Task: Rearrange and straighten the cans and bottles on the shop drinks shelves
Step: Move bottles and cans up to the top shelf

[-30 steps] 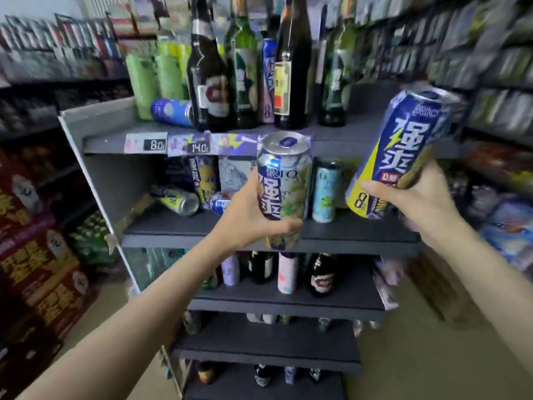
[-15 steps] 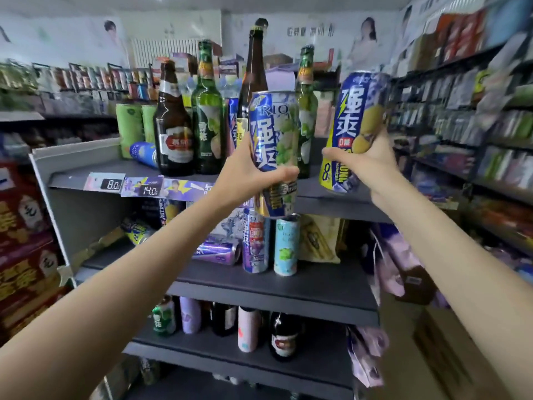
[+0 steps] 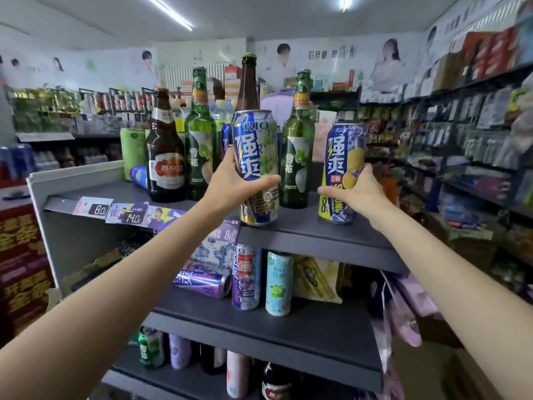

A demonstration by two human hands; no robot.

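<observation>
Left hand [image 3: 230,183] gripping grape RIO can [image 3: 255,168], right hand [image 3: 356,192] gripping lemon RIO can [image 3: 341,174]; both setting down on top shelf [image 3: 314,229]. Next: releasing, squaring labels forward.

Price tags [image 3: 115,211] clipped along top shelf front edge, left part. Yellow snack bag [image 3: 315,280] at back of middle shelf. Purple bags [image 3: 403,310] hanging off rack's right side. Posters [image 3: 386,63] on back wall. Ceiling lights [image 3: 168,11] on.

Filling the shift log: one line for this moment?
left hand grips green can | right hand grips yellow can | both upright on top shelf
</observation>
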